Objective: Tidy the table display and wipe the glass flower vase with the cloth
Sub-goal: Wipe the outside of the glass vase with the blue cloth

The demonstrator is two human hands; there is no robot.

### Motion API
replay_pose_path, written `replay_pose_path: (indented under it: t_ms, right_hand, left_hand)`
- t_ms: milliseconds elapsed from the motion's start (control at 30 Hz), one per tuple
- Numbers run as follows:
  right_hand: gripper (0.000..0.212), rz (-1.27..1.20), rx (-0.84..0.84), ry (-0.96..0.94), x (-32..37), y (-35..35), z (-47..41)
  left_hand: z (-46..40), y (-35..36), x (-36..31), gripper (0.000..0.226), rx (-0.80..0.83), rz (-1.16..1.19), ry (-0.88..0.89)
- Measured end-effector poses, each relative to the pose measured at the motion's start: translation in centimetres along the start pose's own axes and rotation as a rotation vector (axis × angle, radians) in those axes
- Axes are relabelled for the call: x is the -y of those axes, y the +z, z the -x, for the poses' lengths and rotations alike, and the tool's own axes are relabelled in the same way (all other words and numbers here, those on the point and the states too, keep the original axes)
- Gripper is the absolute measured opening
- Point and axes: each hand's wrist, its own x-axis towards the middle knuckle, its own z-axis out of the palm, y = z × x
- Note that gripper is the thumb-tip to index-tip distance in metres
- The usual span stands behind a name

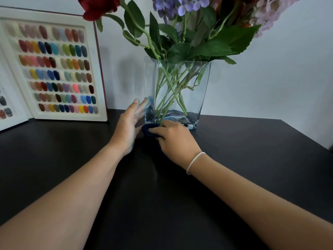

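A clear, square-sided glass vase (pixel 196 83) stands upright at the back of the black table (pixel 234 159), holding green stems with red, purple and pink flowers (pixel 182 6). My right hand (pixel 174 139) presses a dark blue cloth (pixel 149 130) against the vase's lower front left corner; most of the cloth is hidden under the fingers. My left hand (pixel 128 125) lies flat against the vase's left side, fingers spread and extended, fingertips touching the glass.
An open book of nail colour samples (pixel 59 69) leans against the wall at the back left, close to the vase. A pale wall runs behind. The table's right edge slants away at the far right.
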Motion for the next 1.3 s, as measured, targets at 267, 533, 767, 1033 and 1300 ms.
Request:
replay_pose_path:
  t_ms: [267, 533, 767, 1033, 1300]
  right_hand:
    - [0.033, 0.037, 0.056, 0.092, -3.0, -1.3, 0.4]
    - [0.030, 0.068, 0.080, 0.387, -9.8, -5.2, 3.2]
    - [0.034, 0.001, 0.245, 0.531, -11.2, -9.6, 5.0]
    - [0.042, -0.415, -0.130, 0.562, -9.2, -8.3, -0.1]
    - [0.044, -0.545, -0.165, 0.607, -8.5, -6.0, -2.1]
  left_hand:
    - [-0.2, -0.2, 0.2, 0.040, -0.016, 0.030, 0.004]
    - [-0.2, 0.0, 0.2, 0.028, -0.038, 0.028, 0.023]
    - [-0.1, 0.4, 0.5, 0.045, -0.100, -0.050, 0.092]
    - [-0.4, 0.2, 0.8, 0.051, -0.142, -0.112, 0.078]
    - [-0.6, 0.3, 1.1, 0.049, -0.160, -0.208, 0.106]
